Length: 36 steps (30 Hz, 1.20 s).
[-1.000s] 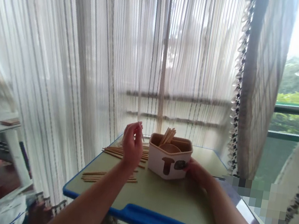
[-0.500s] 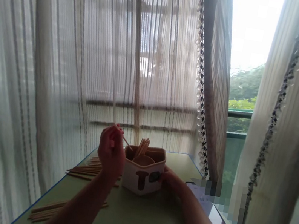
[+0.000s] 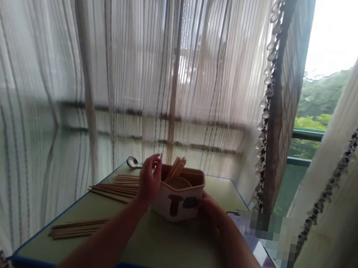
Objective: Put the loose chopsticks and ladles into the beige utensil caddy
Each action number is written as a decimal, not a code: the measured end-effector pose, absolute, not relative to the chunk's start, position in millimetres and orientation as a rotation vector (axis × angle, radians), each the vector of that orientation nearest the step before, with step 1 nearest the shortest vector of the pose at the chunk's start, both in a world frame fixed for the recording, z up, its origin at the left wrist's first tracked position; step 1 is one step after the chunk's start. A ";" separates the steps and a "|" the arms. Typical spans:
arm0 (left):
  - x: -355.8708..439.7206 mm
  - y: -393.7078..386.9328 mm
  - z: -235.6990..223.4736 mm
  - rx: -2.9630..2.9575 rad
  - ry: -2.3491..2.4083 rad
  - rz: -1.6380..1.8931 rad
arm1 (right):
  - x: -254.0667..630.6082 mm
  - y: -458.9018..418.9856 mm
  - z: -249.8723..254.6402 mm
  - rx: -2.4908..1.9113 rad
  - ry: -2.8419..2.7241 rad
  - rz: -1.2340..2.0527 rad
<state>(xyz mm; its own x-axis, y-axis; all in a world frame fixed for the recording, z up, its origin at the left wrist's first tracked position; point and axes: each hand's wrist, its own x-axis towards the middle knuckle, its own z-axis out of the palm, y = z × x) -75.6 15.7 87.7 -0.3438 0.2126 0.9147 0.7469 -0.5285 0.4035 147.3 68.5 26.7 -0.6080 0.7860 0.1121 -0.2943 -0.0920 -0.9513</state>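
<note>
A white utensil holder (image 3: 166, 209) with a brown inside and dark shapes on its front stands in the middle of the table. A bundle of chopsticks (image 3: 178, 166) leans upright at its back, behind a round inner rim. My left hand (image 3: 150, 179) is closed at the holder's left side, pinching a thin chopstick (image 3: 161, 156), most of which my fingers hide. My right hand (image 3: 210, 209) grips the holder's right side; its fingertips are hidden behind it. Left of the holder lie loose chopsticks (image 3: 115, 188), and a nearer bunch of chopsticks (image 3: 77, 228) rests beside my left forearm.
At the table's far left lies a metal slotted spoon (image 3: 133, 162). A phone (image 3: 258, 252) lies by the right edge of the blue-edged table (image 3: 159, 249). Sheer curtains (image 3: 127, 52) hang behind, parted at the right before a green railing (image 3: 307, 135).
My left hand has turned and the chopstick, slanted over the holder before, now points upright at its left rim. My right hand stays on the holder. The view has shifted, showing the slotted spoon.
</note>
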 end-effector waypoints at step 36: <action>-73.1 -20.2 76.6 -1.620 -1.301 -1.780 | 147.0 59.8 32.4 -0.541 -1.430 1.817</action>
